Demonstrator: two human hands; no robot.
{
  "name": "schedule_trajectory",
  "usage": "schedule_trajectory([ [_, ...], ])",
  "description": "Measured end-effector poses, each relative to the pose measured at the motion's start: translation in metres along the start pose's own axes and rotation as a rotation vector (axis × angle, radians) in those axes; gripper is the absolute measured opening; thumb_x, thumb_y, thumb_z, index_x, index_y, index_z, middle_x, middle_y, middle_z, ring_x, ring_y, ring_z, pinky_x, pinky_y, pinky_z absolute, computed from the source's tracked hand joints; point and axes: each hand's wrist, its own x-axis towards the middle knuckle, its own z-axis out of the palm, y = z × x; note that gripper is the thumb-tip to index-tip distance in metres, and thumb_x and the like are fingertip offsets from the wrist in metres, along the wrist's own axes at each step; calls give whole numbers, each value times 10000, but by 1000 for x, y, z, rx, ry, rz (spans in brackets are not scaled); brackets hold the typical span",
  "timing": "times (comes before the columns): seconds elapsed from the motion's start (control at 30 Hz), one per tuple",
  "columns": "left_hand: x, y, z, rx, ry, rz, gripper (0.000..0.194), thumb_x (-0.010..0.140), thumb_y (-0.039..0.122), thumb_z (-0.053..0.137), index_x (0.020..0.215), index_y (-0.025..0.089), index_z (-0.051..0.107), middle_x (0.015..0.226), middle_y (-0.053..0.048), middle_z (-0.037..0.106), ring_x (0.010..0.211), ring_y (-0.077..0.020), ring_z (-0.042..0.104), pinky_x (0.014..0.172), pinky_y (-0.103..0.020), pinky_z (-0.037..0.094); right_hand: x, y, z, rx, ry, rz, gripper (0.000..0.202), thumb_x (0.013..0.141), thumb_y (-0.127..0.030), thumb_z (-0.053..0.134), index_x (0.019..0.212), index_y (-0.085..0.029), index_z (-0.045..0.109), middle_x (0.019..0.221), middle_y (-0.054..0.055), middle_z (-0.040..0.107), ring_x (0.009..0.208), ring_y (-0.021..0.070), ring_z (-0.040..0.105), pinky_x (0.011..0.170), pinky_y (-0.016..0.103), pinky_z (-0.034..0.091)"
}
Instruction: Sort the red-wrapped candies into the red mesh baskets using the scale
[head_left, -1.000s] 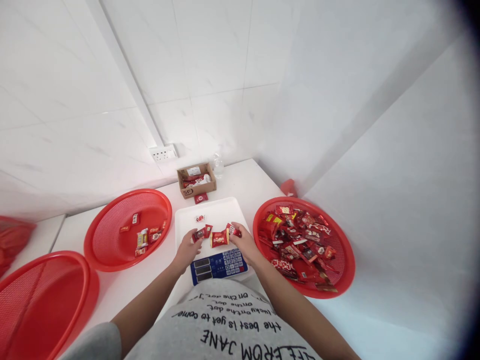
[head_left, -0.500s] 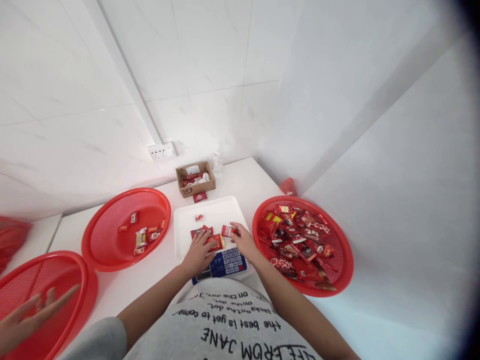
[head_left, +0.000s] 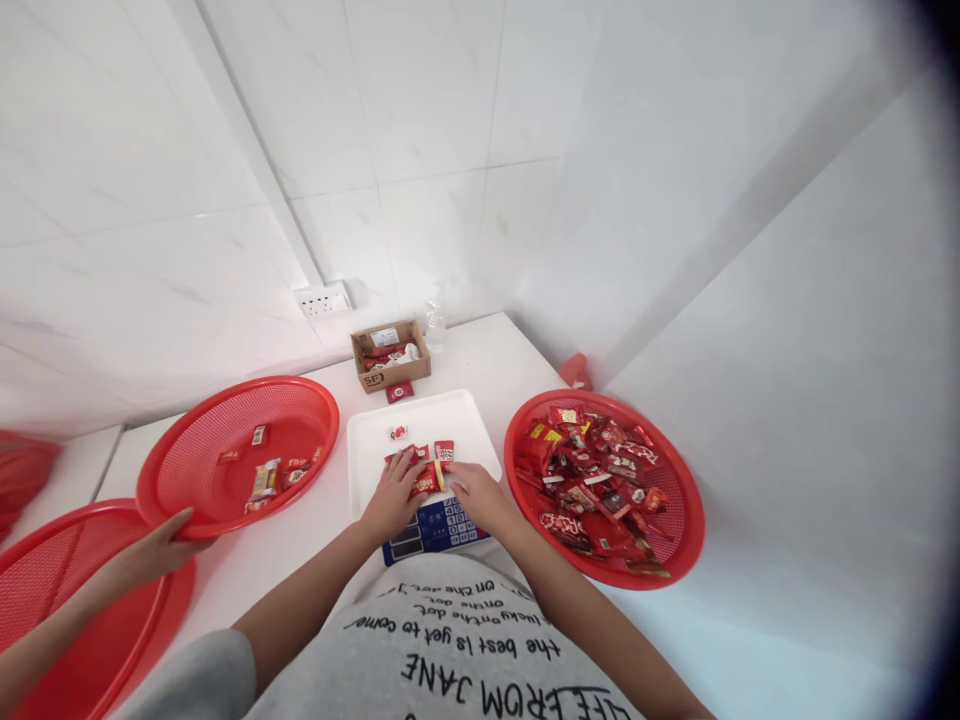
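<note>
A white-topped scale (head_left: pixel 465 415) with a blue keypad stands in front of me. On its pan lie several small snack packets. My left hand (head_left: pixel 388 502) rests over a dark red packet (head_left: pixel 420 453) and the left part of a red-and-gold packet (head_left: pixel 428 480), fingers spread and lying flat. At that packet's gold end, my right hand (head_left: pixel 480 495) has its fingertips closed on the edge. Just above sits a small red packet with white print (head_left: pixel 444 451), untouched. Farther up the pan is a clear-wrapped piece with a red mark (head_left: pixel 397 433).
Red baskets stand around: a full one (head_left: pixel 697 530) at right, one with few packets (head_left: pixel 195 440) at left, gripped at its rim by another person's hand (head_left: pixel 161 548), and one (head_left: pixel 97 650) at lower left. Behind the scale are a cardboard box (head_left: pixel 394 378) and a packet (head_left: pixel 400 392).
My right hand has let go of the small red packet, which now lies on the pan, and has moved down to the red-and-gold one. Another person's hand has taken the left basket's rim, shifting it left.
</note>
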Motion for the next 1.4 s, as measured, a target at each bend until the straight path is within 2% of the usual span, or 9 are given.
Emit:
schedule_trajectory([
  [0.13, 2, 1, -5, -66, 61, -9, 425, 803, 351, 531, 1203, 210, 508, 1432, -114, 307, 1346, -302, 191, 1077, -505, 208, -2, 8, -18, -25, 186, 10, 369, 809, -232, 414, 1130, -167, 585, 1165, 91, 596, 1091, 205, 511, 985, 364, 358],
  [0.27, -4, -1, -11, -115, 130, -73, 401, 830, 360, 481, 1195, 198, 509, 1391, -114, 357, 1324, -269, 256, 1083, -457, 236, -7, 46, -59, -211, 411, 150, 407, 822, -224, 376, 1191, -148, 530, 1212, 120, 549, 1142, 219, 467, 1016, 394, 312],
  [0.33, -8, -2, -13, -136, 149, -76, 384, 834, 356, 470, 1183, 202, 517, 1368, -107, 389, 1310, -257, 289, 1079, -447, 253, -12, 69, -76, -378, 394, 266, 453, 808, -213, 419, 1246, -112, 478, 1323, 161, 443, 1254, 256, 352, 1046, 417, 251],
  [0.43, -11, -3, -12, -150, 159, -39, 374, 837, 364, 463, 1174, 214, 521, 1344, -99, 424, 1295, -252, 314, 1073, -458, 263, -22, 96, -84, -540, 242, 449, 578, 776, -216, 510, 1333, -139, 376, 1421, 175, 307, 1324, 319, 221, 1045, 486, 186],
  [0.53, -10, -2, -9, -149, 135, -25, 385, 841, 380, 453, 1184, 218, 512, 1357, -93, 414, 1308, -248, 293, 1082, -455, 246, -31, 106, -77, -593, 107, 476, 664, 768, -188, 522, 1387, -179, 282, 1386, 185, 363, 1302, 331, 271, 1021, 488, 203],
  [0.63, -8, -1, -7, -156, 111, -45, 392, 840, 396, 447, 1188, 226, 510, 1368, -84, 404, 1315, -243, 284, 1085, -448, 245, -38, 102, -69, -599, 78, 469, 650, 765, -136, 492, 1384, -196, 301, 1307, 193, 449, 1249, 333, 357, 977, 459, 267],
  [0.9, -6, 1, -9, -175, 109, -50, 374, 831, 390, 464, 1164, 233, 531, 1332, -82, 452, 1280, -239, 348, 1067, -444, 285, -51, 103, -69, -424, 73, 415, 682, 714, -53, 419, 1365, -234, 323, 1124, 95, 610, 1012, 222, 571, 856, 307, 385],
  [1.17, -8, -1, -13, -166, 89, -69, 368, 827, 379, 474, 1166, 247, 536, 1319, -67, 475, 1278, -241, 353, 1065, -442, 289, -45, 104, -94, -240, 315, 457, 420, 788, -148, 380, 1186, -195, 504, 1003, 64, 649, 899, 188, 599, 807, 315, 434],
  [1.4, -4, 6, -14, -189, 52, -62, 354, 831, 383, 460, 1147, 246, 543, 1304, -65, 487, 1268, -231, 368, 1063, -423, 295, -43, 99, -104, 125, 175, 490, 267, 713, -150, 470, 924, -169, 632, 894, 53, 669, 745, 169, 609, 692, 315, 488],
])
